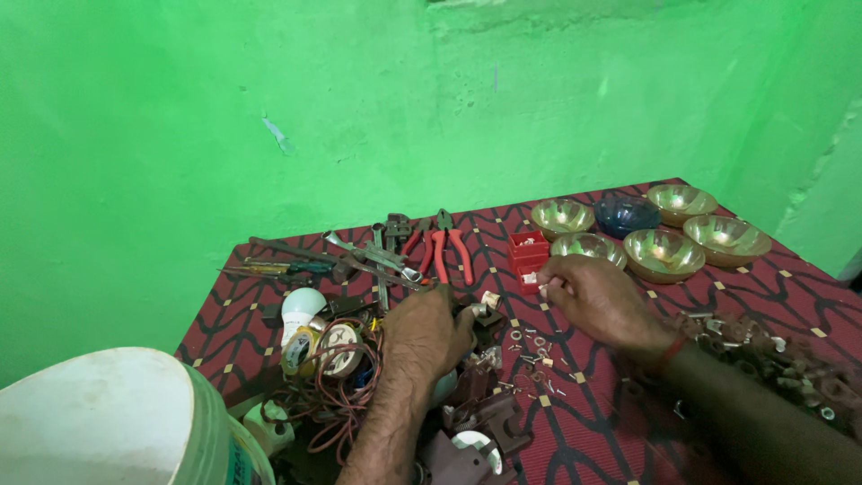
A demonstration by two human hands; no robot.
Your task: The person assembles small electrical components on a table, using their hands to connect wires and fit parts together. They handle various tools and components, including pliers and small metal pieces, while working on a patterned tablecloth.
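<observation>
The left hand (437, 332) covers whatever its fingers grip, so that stays unseen. The right hand (594, 301) pinches something too small to name beside the red box (528, 260). The white bucket (117, 418) runs off the bottom left corner. The scattered screws (539, 364) are too tiny to sort. The brown parts (790, 359) near the table's (628, 431) right edge blur together.
</observation>
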